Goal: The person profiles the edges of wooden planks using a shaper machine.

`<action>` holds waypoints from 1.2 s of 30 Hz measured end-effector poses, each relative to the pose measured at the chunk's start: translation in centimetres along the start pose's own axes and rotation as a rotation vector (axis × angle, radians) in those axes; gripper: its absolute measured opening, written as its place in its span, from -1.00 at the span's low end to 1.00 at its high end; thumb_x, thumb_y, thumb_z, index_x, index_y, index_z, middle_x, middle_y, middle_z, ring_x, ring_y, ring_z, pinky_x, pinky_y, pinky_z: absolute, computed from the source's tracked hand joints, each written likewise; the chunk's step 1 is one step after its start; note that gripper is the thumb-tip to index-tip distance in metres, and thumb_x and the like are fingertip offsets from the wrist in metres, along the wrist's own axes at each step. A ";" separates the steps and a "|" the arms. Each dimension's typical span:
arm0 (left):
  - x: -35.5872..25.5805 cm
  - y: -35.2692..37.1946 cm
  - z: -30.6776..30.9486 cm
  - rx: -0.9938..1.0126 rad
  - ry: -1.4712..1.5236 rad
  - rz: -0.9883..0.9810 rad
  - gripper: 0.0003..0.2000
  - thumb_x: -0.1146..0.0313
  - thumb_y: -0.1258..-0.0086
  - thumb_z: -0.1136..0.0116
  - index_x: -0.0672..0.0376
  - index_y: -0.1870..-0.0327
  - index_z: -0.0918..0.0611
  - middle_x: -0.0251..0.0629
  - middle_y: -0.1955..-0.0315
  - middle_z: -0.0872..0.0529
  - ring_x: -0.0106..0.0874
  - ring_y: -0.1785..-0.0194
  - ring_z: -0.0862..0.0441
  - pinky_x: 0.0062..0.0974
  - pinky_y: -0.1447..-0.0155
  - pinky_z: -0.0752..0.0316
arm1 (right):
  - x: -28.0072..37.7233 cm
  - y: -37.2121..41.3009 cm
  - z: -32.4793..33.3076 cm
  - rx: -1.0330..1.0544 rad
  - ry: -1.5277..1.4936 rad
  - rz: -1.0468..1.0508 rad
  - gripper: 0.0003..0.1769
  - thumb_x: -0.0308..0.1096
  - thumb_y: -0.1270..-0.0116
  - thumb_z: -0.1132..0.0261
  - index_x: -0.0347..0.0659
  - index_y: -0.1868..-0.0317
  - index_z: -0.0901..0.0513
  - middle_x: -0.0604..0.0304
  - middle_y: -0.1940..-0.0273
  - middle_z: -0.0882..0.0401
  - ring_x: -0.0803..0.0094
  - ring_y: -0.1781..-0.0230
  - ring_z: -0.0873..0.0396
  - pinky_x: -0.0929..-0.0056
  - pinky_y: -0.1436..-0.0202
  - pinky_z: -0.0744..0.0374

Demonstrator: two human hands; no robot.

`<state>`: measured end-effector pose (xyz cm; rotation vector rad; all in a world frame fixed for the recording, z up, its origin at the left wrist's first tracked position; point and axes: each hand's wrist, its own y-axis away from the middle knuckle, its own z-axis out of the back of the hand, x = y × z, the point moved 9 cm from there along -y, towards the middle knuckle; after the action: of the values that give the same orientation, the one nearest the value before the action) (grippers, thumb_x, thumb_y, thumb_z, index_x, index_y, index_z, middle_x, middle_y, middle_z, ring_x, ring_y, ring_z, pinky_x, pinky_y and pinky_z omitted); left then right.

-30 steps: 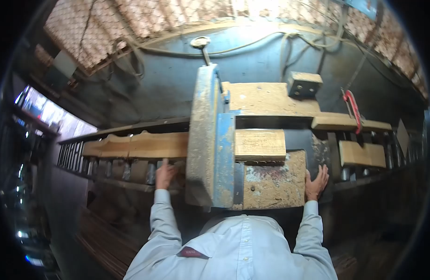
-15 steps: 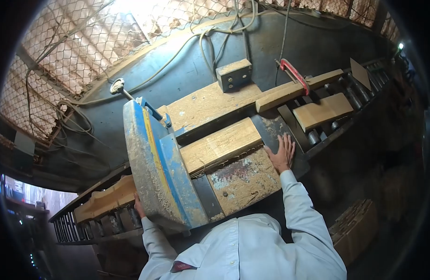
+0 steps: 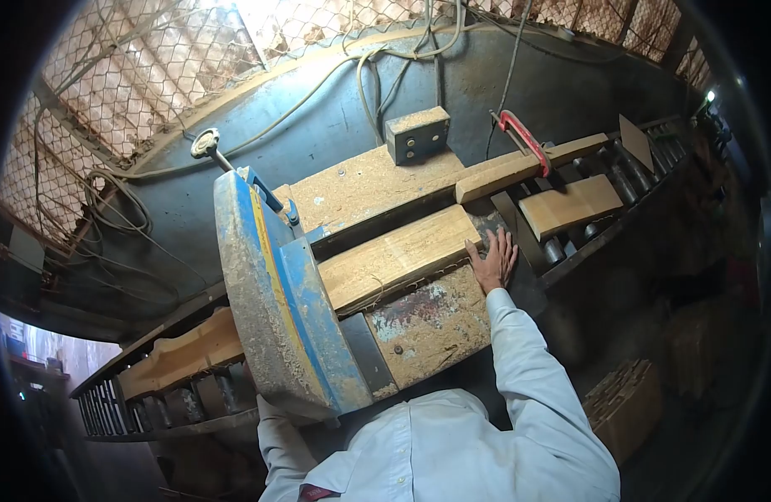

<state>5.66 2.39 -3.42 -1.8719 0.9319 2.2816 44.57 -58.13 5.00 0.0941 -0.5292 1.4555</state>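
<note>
Fingers of right hand [image 3: 495, 264] apart at one plank [image 3: 398, 258], one red clamp [image 3: 528, 140] beyond; left hand [image 3: 251, 378] mostly hidden, grip unclear.

Flat tan wooden boards [image 3: 394, 261] right of guard: two
Clamped wooden strip [image 3: 496, 179]: one
Red metal C-clamp [image 3: 526, 140]: one
Black box [image 3: 418, 140], wooden top: one
Pale round handwheel [image 3: 205, 143]: one
Dusty blue metal guard [image 3: 272, 293]: one

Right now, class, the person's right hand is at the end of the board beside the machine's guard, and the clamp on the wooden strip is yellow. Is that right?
Not quite: the head view shows that the clamp on the wooden strip is red, not yellow. The right hand is indeed at the end of the board.
</note>
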 end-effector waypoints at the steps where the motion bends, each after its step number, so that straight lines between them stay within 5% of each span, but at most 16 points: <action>1: -0.1 0.0 0.0 0.003 -0.002 -0.001 -0.43 -0.12 -0.42 -0.11 0.37 0.02 -0.62 -0.25 0.28 -0.67 -0.40 0.26 -0.62 -0.42 0.13 -0.55 | 0.0 0.0 0.0 -0.013 0.001 0.005 -0.14 0.40 -0.26 -0.11 -0.05 -0.37 -0.39 0.08 -0.51 -0.10 0.16 -0.56 0.08 0.01 -0.58 0.24; 8: 0.0 -0.6 -0.1 0.034 -0.023 0.000 -0.40 -0.14 -0.44 -0.07 0.39 0.00 -0.62 -0.23 0.25 -0.68 -0.39 0.24 -0.63 -0.42 0.11 -0.55 | 1.0 0.2 -0.1 0.015 -0.005 0.113 -0.27 0.39 -0.28 -0.10 0.09 -0.27 -0.57 0.11 -0.48 -0.17 0.15 -0.54 0.00 0.00 -0.58 0.20; 21: -0.7 -1.5 0.7 0.035 -0.103 0.004 -0.35 -0.17 -0.46 -0.01 0.42 -0.04 -0.61 -0.21 0.19 -0.69 -0.39 0.19 -0.63 -0.41 0.07 -0.54 | 1.2 0.1 -0.1 0.014 -0.011 0.112 -0.26 0.40 -0.28 -0.09 0.09 -0.27 -0.58 0.13 -0.46 -0.23 0.18 -0.53 -0.03 0.03 -0.58 0.18; 25: -5.2 2.2 1.8 -0.061 0.043 -0.143 -0.36 -0.17 -0.48 0.01 0.40 -0.09 -0.57 -0.13 0.09 -0.66 -0.34 0.11 -0.66 -0.41 0.01 -0.57 | 0.9 0.0 -0.5 0.013 -0.015 0.097 -0.23 0.40 -0.27 -0.10 0.03 -0.28 -0.55 0.14 -0.46 -0.23 0.20 -0.53 -0.04 0.04 -0.58 0.17; 26: -2.7 0.9 3.5 -0.112 0.346 0.063 -0.36 -0.16 -0.50 0.06 0.38 -0.16 -0.50 -0.03 0.01 -0.62 -0.23 0.11 -0.68 -0.34 0.04 -0.64 | 1.1 0.1 -0.2 0.013 -0.009 0.104 -0.24 0.36 -0.29 -0.12 -0.02 -0.27 -0.54 0.15 -0.46 -0.24 0.21 -0.53 -0.03 0.03 -0.58 0.16; 27: -1.6 -0.7 4.2 -0.109 0.324 0.065 -0.36 -0.16 -0.50 0.06 0.37 -0.18 -0.48 -0.01 0.01 -0.61 -0.20 0.13 -0.69 -0.33 0.08 -0.66 | 0.8 0.2 -0.3 -0.022 0.018 0.124 -0.27 0.32 -0.28 -0.16 -0.04 -0.26 -0.55 0.14 -0.44 -0.27 0.20 -0.52 -0.07 0.02 -0.56 0.10; 30: -1.6 -0.6 6.9 -0.249 0.204 -0.026 -0.36 -0.16 -0.50 0.06 0.36 -0.20 -0.46 0.03 0.07 -0.61 -0.15 0.22 -0.70 -0.35 0.26 -0.69 | 0.6 0.2 -0.5 -0.154 0.079 0.275 -0.39 0.09 -0.26 -0.31 -0.12 -0.19 -0.56 0.09 -0.30 -0.45 0.08 -0.37 -0.30 0.03 -0.39 -0.21; 32: -0.9 -1.5 7.9 -0.336 0.097 -0.090 -0.46 -0.08 -0.51 0.01 0.32 -0.11 -0.50 -0.09 0.22 -0.61 -0.21 0.33 -0.71 -0.36 0.36 -0.68 | 0.1 0.3 -1.6 -0.069 0.070 0.284 -0.33 0.12 -0.26 -0.30 -0.20 -0.20 -0.55 0.00 -0.28 -0.47 0.04 -0.32 -0.36 0.04 -0.35 -0.28; 33: -2.5 -0.6 6.8 -0.208 0.194 -0.154 -0.49 -0.05 -0.48 -0.04 0.31 -0.07 -0.51 -0.14 0.26 -0.61 -0.24 0.39 -0.71 -0.37 0.42 -0.68 | -0.3 0.8 -1.3 -0.177 0.051 0.290 -0.39 0.01 -0.17 -0.42 -0.21 -0.13 -0.58 0.00 -0.21 -0.53 0.03 -0.24 -0.44 0.04 -0.27 -0.37; 34: -1.8 -1.0 6.8 -0.232 0.301 -0.105 -0.49 -0.05 -0.45 -0.09 0.31 -0.06 -0.51 -0.15 0.29 -0.60 -0.24 0.46 -0.71 -0.38 0.46 -0.68 | -2.1 0.3 -3.2 -0.167 0.128 0.294 -0.28 0.20 -0.26 -0.28 -0.23 -0.20 -0.54 -0.04 -0.24 -0.50 0.01 -0.26 -0.43 0.04 -0.29 -0.37; 36: -1.9 -0.7 7.0 -0.255 0.376 -0.125 -0.45 -0.03 -0.39 -0.17 0.29 -0.14 -0.46 -0.11 0.15 -0.64 -0.26 0.58 -0.69 -0.42 0.53 -0.66 | -0.9 -0.8 -2.7 -0.064 0.076 0.280 -0.26 0.25 -0.27 -0.26 -0.25 -0.17 -0.55 -0.04 -0.20 -0.53 0.00 -0.20 -0.48 0.06 -0.25 -0.43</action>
<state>0.30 6.85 -1.40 -2.4467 0.5450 2.0996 46.07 -58.03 2.44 -0.0894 -0.5422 1.7051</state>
